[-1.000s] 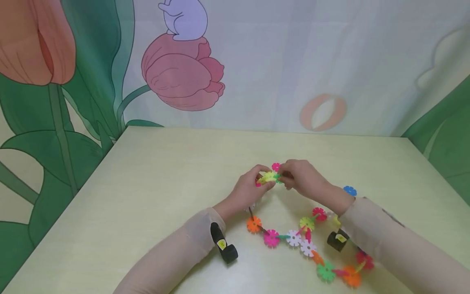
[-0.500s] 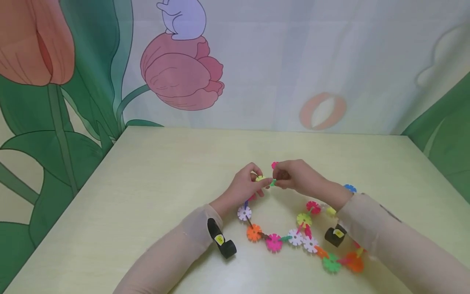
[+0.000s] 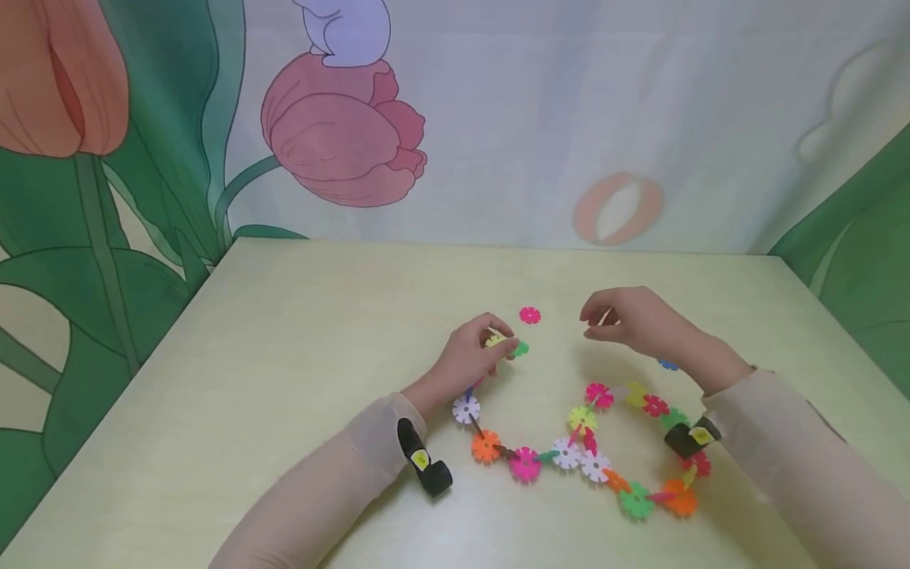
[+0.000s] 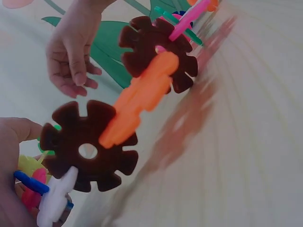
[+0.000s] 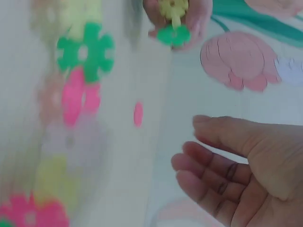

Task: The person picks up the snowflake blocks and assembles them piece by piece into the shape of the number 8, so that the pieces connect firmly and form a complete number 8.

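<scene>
My left hand (image 3: pixel 471 349) pinches a yellow snowflake disc (image 3: pixel 494 341) between thumb and fingers. A green snowflake disc (image 3: pixel 522 348) sticks out from it past the thumb; the right wrist view shows the two slotted together. From this hand a chain of interlocked snowflake discs (image 3: pixel 526 465) runs down and right, over the table. In the left wrist view, a brown disc (image 4: pixel 66 137) of that chain hangs close beside the palm. My right hand (image 3: pixel 640 320) hovers to the right with fingers loosely bent, nothing between them. A loose pink disc (image 3: pixel 529 315) lies between the hands, farther back.
The chain's right part forms a ring of coloured discs (image 3: pixel 637 501) below the right wrist. A blue disc (image 3: pixel 668 365) shows partly behind the right forearm. Black camera straps (image 3: pixel 426 462) hang at both wrists. A printed curtain (image 3: pixel 498 118) stands behind the pale table (image 3: pixel 341 316).
My right hand has let go of the green disc and moved away to the right. The left hand keeps the yellow disc, shifting slightly left. The pink disc behind is now fully visible.
</scene>
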Demonstrator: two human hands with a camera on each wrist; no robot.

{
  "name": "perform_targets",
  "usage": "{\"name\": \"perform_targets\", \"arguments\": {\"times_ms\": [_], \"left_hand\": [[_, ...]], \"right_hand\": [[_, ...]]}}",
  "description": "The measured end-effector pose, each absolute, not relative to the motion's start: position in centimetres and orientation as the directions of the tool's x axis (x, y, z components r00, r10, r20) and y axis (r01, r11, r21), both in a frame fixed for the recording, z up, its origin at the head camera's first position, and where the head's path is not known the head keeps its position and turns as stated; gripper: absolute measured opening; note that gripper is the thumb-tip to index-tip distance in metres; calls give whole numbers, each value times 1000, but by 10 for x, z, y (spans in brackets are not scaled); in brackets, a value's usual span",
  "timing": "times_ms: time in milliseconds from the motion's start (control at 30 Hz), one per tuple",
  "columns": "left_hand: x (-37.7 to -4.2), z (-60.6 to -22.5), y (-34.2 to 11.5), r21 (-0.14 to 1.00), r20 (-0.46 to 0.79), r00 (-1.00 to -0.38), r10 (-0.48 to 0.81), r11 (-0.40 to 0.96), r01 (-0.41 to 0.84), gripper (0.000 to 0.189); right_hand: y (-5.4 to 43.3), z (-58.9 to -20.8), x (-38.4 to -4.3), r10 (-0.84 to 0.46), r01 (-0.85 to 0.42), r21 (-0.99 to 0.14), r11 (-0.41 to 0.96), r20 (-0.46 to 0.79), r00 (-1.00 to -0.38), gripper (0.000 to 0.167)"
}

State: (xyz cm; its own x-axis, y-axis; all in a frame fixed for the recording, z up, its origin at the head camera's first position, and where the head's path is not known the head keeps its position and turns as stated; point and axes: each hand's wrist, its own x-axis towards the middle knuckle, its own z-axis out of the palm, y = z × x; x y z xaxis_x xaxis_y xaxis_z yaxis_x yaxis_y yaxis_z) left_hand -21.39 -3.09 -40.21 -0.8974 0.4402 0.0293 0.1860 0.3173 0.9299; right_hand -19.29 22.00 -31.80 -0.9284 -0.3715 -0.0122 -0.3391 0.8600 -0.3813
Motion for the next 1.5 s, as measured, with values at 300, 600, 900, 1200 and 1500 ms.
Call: {"name": "perform_targets", "arguments": {"times_ms": [300,600,900,1200,1500], "left_hand": [[-214,-402,-32,924,39,-885,463,321,209,18],[-211,-402,-30,924,23,-888,460,329,195,17],[-211,-402,-30,921,25,-886,462,334,200,18],[-213,-403,-29,924,25,-885,466,327,198,17],[-214,-404,-28,928,44,-877,479,306,214,22]], "right_hand": [[272,-329,-195,-235,-196,-268,943,-122,-964,21],[311,-351,-192,-91,-16,-237,971,-310,-946,30],[325,-360,-190,-95,2,-300,954,-309,-946,33],[332,-359,-192,-115,27,-381,924,-345,-932,33],[327,-344,-191,-221,-68,-472,879,-277,-935,18]]}}
